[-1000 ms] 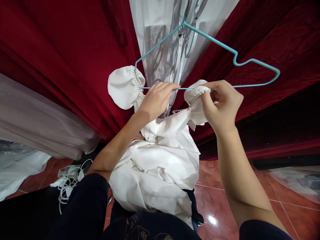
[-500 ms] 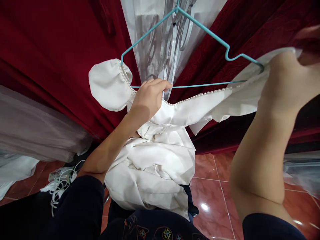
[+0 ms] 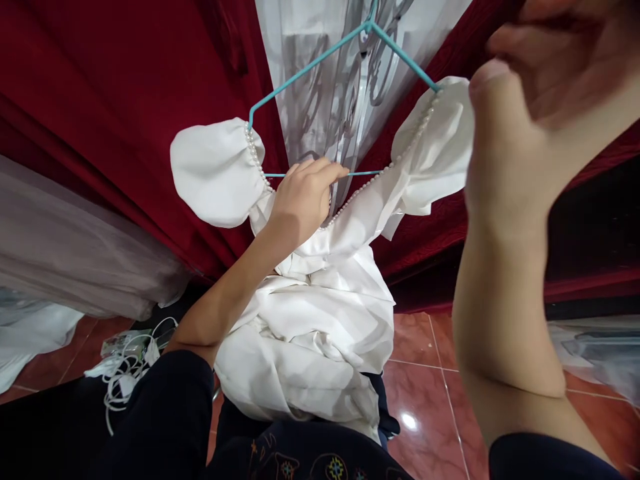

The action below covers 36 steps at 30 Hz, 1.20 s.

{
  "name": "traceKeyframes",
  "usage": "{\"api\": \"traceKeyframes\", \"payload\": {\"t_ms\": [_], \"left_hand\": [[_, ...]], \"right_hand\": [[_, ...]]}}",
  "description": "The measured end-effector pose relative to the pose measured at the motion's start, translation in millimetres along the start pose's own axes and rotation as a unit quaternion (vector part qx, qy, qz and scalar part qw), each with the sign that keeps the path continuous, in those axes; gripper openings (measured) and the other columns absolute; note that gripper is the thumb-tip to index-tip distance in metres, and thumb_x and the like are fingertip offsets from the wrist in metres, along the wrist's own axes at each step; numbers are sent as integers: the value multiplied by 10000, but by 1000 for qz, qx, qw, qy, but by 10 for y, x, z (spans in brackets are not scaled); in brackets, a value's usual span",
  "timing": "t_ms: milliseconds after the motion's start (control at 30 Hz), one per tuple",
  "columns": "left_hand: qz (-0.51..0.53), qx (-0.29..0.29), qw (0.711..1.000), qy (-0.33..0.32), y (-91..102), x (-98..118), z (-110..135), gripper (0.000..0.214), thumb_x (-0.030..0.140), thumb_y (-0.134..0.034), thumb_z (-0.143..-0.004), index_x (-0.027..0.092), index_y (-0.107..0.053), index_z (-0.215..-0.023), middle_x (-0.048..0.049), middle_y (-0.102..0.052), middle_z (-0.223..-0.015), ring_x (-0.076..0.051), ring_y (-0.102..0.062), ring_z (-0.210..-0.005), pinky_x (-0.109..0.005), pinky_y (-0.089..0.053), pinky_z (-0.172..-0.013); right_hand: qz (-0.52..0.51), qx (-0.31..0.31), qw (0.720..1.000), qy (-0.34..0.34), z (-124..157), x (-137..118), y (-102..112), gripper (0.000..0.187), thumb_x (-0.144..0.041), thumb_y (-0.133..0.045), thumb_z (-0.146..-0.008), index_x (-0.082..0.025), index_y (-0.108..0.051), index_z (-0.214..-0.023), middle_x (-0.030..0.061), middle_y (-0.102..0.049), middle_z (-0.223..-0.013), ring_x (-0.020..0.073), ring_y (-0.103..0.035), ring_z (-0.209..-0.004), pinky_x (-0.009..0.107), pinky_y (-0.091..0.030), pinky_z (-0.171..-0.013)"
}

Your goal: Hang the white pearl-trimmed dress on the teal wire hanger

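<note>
A white dress (image 3: 320, 313) with pearl-trimmed puffed sleeves hangs on a teal wire hanger (image 3: 310, 67). Both sleeves sit on the hanger's shoulders. My left hand (image 3: 303, 200) is closed round the hanger's bottom bar and the pearl neckline at the middle. Close to the camera at the upper right, my right hand (image 3: 545, 87) is raised with its fingers loosely curled. It holds nothing and sits just right of the right sleeve (image 3: 433, 150), apart from it.
Dark red curtains (image 3: 125, 100) hang behind, with a sheer white patterned panel (image 3: 350, 40) between them. Grey fabric (image 3: 75, 253) drapes at the left. White cables (image 3: 125, 373) lie on the glossy red tiled floor (image 3: 430, 387).
My right hand pulled the right sleeve out along the hanger, hooked it over the right shoulder, then let go and rose toward the camera. My left hand kept its grip.
</note>
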<state>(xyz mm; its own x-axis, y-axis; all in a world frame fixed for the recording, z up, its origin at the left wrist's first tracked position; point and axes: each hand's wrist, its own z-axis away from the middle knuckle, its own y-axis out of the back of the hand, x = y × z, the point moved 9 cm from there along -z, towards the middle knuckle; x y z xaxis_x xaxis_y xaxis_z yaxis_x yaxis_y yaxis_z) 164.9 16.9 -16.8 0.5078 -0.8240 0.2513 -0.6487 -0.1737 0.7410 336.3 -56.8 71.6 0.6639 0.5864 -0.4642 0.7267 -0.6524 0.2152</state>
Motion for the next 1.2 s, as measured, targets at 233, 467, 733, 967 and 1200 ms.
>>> {"api": "traceKeyframes", "payload": {"t_ms": [233, 467, 733, 967, 1200], "left_hand": [[21, 67, 997, -37, 214, 53, 146, 452, 44, -399, -1027, 277, -713, -1253, -53, -684, -1351, -239, -633, -1291, -441, -520, -1144], [-100, 299, 948, 54, 929, -423, 355, 379, 86, -584, -992, 316, -707, -1267, -56, -666, -1306, -303, -569, -1296, -497, -475, -1182], [9, 384, 923, 28, 1527, -1351, 499, 169, 130, -538, -1042, 174, -699, -1075, 49, -751, -1018, -124, -731, -992, -335, -634, -951], [11, -43, 986, 162, 721, -1404, 744, 191, 130, -638, -804, 218, -792, -876, 2, -785, -812, -225, -743, -770, -382, -643, -796], [85, 3, 993, -76, 300, -190, 564, 322, 173, -512, -1050, 272, -801, -1151, -18, -797, -1233, -219, -734, -1222, -401, -590, -1104]], "right_hand": [[98, -180, 974, 100, 772, 152, -773, 396, -272, -593, -955, -281, -587, -1351, 96, -712, -1234, 302, -680, -1149, 522, -568, -982], [92, -111, 983, 113, 938, 350, -804, 439, -207, -538, -942, -321, -602, -1361, 86, -695, -1242, 306, -651, -1178, 537, -504, -1032], [59, -83, 988, 115, 899, 291, -731, 428, -144, -496, -950, -327, -676, -1292, 57, -731, -1196, 263, -687, -1114, 503, -517, -996], [67, -98, 988, 103, 899, 276, -785, 475, -129, -504, -923, -343, -655, -1320, 50, -725, -1209, 258, -675, -1123, 501, -514, -999], [74, -94, 988, 96, 899, 225, -799, 426, -150, -511, -931, -327, -655, -1291, 55, -723, -1201, 267, -677, -1113, 509, -524, -986]]}}
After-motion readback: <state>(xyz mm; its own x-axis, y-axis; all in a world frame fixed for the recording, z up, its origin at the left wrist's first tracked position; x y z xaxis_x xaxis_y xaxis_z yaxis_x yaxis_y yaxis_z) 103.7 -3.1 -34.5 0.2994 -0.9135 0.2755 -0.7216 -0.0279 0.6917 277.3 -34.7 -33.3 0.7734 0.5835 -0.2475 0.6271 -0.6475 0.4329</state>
